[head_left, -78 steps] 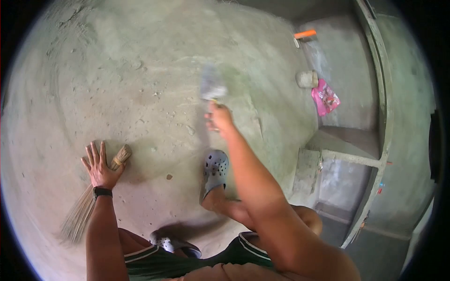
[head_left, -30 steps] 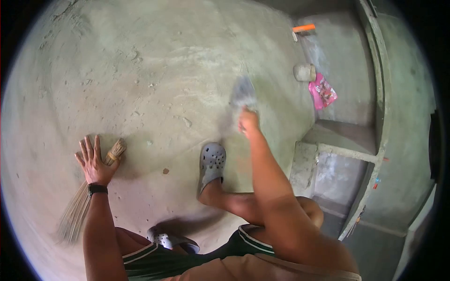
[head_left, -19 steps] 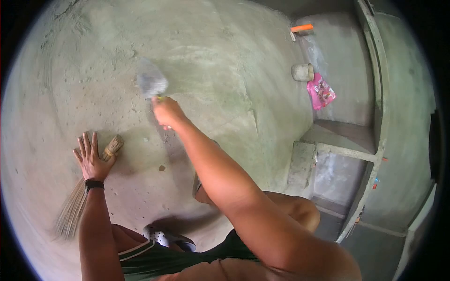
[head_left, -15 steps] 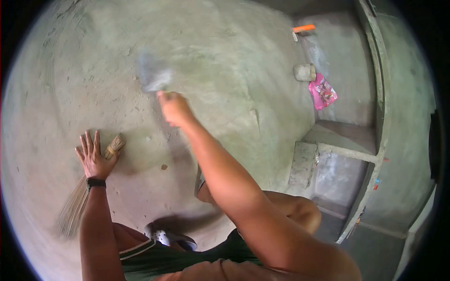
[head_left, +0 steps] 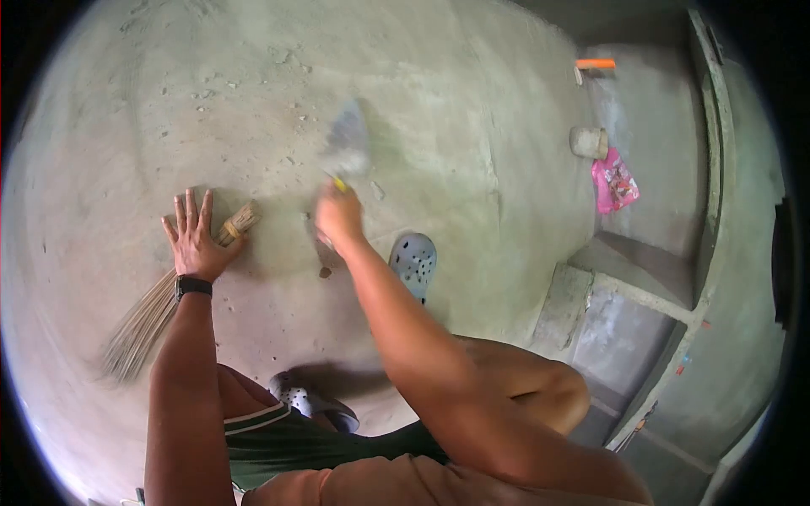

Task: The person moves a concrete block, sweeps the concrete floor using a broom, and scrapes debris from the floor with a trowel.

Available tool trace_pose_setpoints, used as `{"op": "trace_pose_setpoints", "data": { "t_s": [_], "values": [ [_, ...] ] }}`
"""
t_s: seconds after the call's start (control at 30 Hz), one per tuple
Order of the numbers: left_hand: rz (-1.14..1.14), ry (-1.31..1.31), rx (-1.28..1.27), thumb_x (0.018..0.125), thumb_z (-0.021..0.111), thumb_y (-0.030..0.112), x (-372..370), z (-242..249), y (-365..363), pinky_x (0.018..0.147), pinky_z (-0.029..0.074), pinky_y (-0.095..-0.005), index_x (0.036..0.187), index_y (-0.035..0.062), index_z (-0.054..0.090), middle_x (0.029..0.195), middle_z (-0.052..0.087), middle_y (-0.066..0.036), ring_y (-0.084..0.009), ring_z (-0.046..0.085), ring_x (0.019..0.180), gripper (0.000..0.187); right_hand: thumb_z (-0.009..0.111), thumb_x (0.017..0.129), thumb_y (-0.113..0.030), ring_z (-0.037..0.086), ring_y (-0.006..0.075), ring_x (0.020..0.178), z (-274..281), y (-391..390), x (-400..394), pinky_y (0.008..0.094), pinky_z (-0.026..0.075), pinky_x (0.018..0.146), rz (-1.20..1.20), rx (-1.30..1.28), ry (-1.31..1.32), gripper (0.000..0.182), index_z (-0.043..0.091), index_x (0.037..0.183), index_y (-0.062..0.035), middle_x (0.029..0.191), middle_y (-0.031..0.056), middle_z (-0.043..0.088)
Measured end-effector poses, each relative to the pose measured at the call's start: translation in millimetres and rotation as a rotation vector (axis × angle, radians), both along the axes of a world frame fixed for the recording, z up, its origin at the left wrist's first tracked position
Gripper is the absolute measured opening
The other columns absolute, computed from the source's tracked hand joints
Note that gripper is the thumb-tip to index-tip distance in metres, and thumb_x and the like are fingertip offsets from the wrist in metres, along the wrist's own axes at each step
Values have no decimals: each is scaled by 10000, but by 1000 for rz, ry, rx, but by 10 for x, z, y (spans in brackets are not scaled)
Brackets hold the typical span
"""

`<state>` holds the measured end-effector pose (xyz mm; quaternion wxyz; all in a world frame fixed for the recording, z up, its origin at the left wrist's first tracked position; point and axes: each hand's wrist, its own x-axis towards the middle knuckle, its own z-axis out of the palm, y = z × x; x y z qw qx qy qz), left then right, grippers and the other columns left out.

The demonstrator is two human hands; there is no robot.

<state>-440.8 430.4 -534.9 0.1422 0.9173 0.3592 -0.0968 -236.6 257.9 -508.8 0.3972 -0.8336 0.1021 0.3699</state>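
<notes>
My right hand (head_left: 339,216) is closed round the yellow handle of a trowel (head_left: 348,145), whose grey pointed blade lies over the concrete floor (head_left: 439,152), slightly blurred. To the left, my left hand (head_left: 199,239) rests with fingers spread on the floor, a black band on its wrist. A stick broom (head_left: 150,322) passes beneath that hand, its bound end (head_left: 241,221) showing beside the thumb and its bristles fanning to the lower left. Small crumbs of debris lie about the floor above both hands.
A grey clog (head_left: 413,263) shows right of my right forearm, another (head_left: 314,405) near my shorts. At the right, a concrete partition (head_left: 717,169) borders a recess holding a cup-like container (head_left: 588,142), a pink packet (head_left: 615,182) and an orange object (head_left: 596,64). A concrete block (head_left: 564,305) stands below.
The view has shifted, so most things sit differently in frame. The trowel and my right hand have moved right relative to the floor, and the blade points more upward. The clog by my right forearm shows more.
</notes>
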Motion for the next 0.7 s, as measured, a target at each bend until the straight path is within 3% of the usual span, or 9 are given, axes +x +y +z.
{"op": "trace_pose_setpoints", "data": {
  "t_s": [0.07, 0.13, 0.27, 0.3, 0.4, 0.47, 0.6, 0.67, 0.7],
  "values": [
    [1, 2, 12, 726, 811, 580, -3, -16, -26, 1249, 96, -629, 1621, 251, 302, 1704, 199, -129, -335, 140, 1581, 1080, 512, 1050, -448, 603, 209, 501, 218, 516, 207, 375, 500, 444, 248, 10, 24, 468, 553, 1022, 17, 686, 125, 613],
    [-4, -14, 32, 726, 809, 580, -3, -25, -29, 1246, 108, -632, 1619, 251, 308, 1703, 203, -133, -340, 145, 1579, 1075, 550, 1036, -452, 609, 194, 510, 107, 500, 399, 370, 507, 450, 291, 47, -186, 474, 552, 1034, 22, 714, 121, 629],
    [5, 0, 11, 731, 803, 575, -15, 10, -22, 1244, 112, -633, 1615, 248, 322, 1702, 205, -132, -342, 154, 1577, 1058, 642, 988, -487, 589, 133, 625, 505, -403, 496, 322, 521, 530, -55, 88, -92, 585, 540, 1326, -21, 907, 81, 622],
    [1, 12, 10, 735, 799, 576, -1, 31, -13, 1244, 113, -632, 1613, 247, 325, 1702, 206, -131, -342, 156, 1576, 1051, 571, 1008, -548, 483, 125, 554, 472, -779, 552, 319, 451, 493, -201, 116, -18, 528, 574, 1233, -70, 803, 28, 554],
    [-2, 19, 12, 742, 789, 581, -3, 20, 0, 1244, 112, -632, 1612, 243, 329, 1702, 209, -130, -342, 159, 1576, 1040, 412, 1033, -656, 431, 140, 527, 258, -1691, 597, 340, 375, 475, -626, 43, 39, 525, 503, 938, -147, 663, -28, 450],
    [-2, 23, 11, 745, 784, 585, -19, -8, -27, 1244, 112, -632, 1611, 242, 330, 1701, 210, -129, -341, 158, 1576, 1036, 404, 1038, -656, 431, 147, 525, 119, -1824, 403, 339, 382, 481, -858, 146, 18, 537, 499, 912, -143, 648, -22, 441],
    [-3, 21, 48, 747, 781, 599, 1, -9, -9, 1244, 112, -631, 1611, 240, 327, 1699, 215, -130, -345, 151, 1576, 1041, 429, 1036, -643, 480, 160, 484, -19, -1317, -22, 361, 428, 429, -634, 193, 138, 545, 513, 890, -126, 635, 2, 498],
    [-14, 30, 46, 747, 781, 603, 13, -31, -29, 1244, 112, -631, 1612, 240, 325, 1699, 217, -130, -348, 152, 1576, 1043, 433, 1039, -631, 495, 167, 472, 145, -1134, 38, 370, 441, 409, -250, 182, 218, 540, 515, 886, -120, 629, 9, 513],
    [-18, 24, 50, 746, 782, 606, 13, -45, -26, 1245, 111, -631, 1614, 241, 320, 1699, 216, -130, -348, 151, 1576, 1048, 435, 1039, -629, 484, 166, 465, 147, -1136, 103, 363, 431, 413, -371, 204, 185, 543, 517, 892, -112, 632, 9, 513]
  ]
}}
